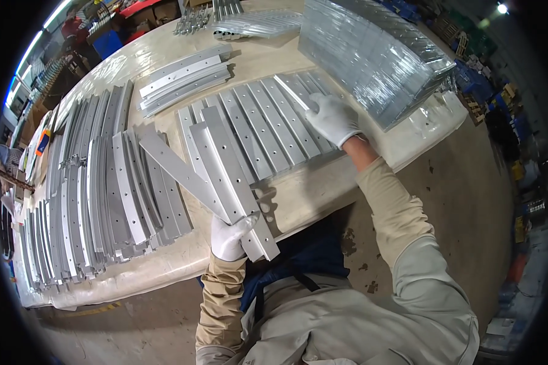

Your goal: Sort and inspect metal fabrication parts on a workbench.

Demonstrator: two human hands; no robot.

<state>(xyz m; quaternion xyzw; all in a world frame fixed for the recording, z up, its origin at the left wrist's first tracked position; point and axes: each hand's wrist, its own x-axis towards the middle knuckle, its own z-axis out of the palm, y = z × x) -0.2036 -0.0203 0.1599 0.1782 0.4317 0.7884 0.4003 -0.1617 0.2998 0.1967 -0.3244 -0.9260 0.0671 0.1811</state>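
Observation:
My left hand [230, 238], in a white glove, is closed round the near end of a silver angle profile [228, 164] drilled with holes. A second profile [179, 175] slants away to the left from the same hand; its near end disappears behind the fingers. Farther right, my gloved right hand [333, 119] is closed on a light metal profile [293, 91] over the far right of a row of drilled profiles [268, 125] laid side by side. The fingertips of that hand are partly hidden.
Many profiles [85, 201] lie stacked across the table's left. A smaller pile [186, 79] sits behind the row. A large film-wrapped stack [374, 55] stands at the back right. Bundled metal parts [259, 23] lie at the far edge of the pale-covered table [432, 137].

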